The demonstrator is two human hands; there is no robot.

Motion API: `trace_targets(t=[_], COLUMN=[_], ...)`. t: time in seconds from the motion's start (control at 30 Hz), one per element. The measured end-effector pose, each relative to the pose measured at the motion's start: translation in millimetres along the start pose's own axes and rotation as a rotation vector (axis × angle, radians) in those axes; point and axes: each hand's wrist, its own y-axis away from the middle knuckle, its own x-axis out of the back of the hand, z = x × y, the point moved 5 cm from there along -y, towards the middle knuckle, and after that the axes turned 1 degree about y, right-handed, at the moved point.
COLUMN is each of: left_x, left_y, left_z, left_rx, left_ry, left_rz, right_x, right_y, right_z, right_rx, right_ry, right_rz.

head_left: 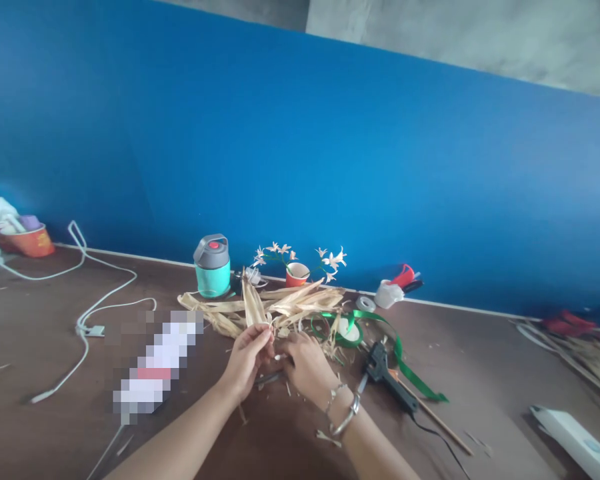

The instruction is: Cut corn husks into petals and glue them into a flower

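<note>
My left hand point(250, 357) is closed in a pinch at the foot of a pale dried corn husk point(253, 303), which stands up above the fingertips. Close beside it, my right hand point(307, 365) has its fingers curled inward, with a small white bit near the fingertips; what it grips is mostly hidden. Below the hands lies a dark, thin object point(270, 379), partly covered. Behind them, a heap of dried husks point(305, 300) spreads over the table. Right of the hands are a spool of green ribbon point(351, 331) and a black glue gun point(387, 377).
A teal flask point(213, 272) and a paper cup point(297, 275) with husk-like flowers point(334, 259) stand near the blue partition point(300, 147). A blurred-out white object point(155, 367) lies left, beside a white cable point(105, 300). A thin stick point(440, 420) and white box point(577, 440) lie right.
</note>
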Motion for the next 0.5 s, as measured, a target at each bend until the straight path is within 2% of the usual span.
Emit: trace_targets(t=[0.2, 0.37, 0.43, 0.5], left_x=[2.3, 2.4, 2.6, 3.4], left_y=[-3.1, -2.9, -2.4, -1.8], left_z=[-0.9, 0.7, 1.5, 1.6], left_rx=[-0.019, -0.022, -0.026, -0.021], left_ry=[0.017, 0.009, -0.002, -0.007], left_rz=[0.015, 0.033, 0.046, 0.075], right_x=[-9.8, -11.3, -7.9, -4.4], right_y=[-6.7, -4.8, -5.1, -6.5], right_z=[2.8, 2.6, 3.4, 7.8], right_rx=[0.017, 0.036, 0.013, -0.077], right_ry=[0.003, -0.03, -0.184, -0.483], right_rz=[-0.015, 0.054, 0.107, 0.126])
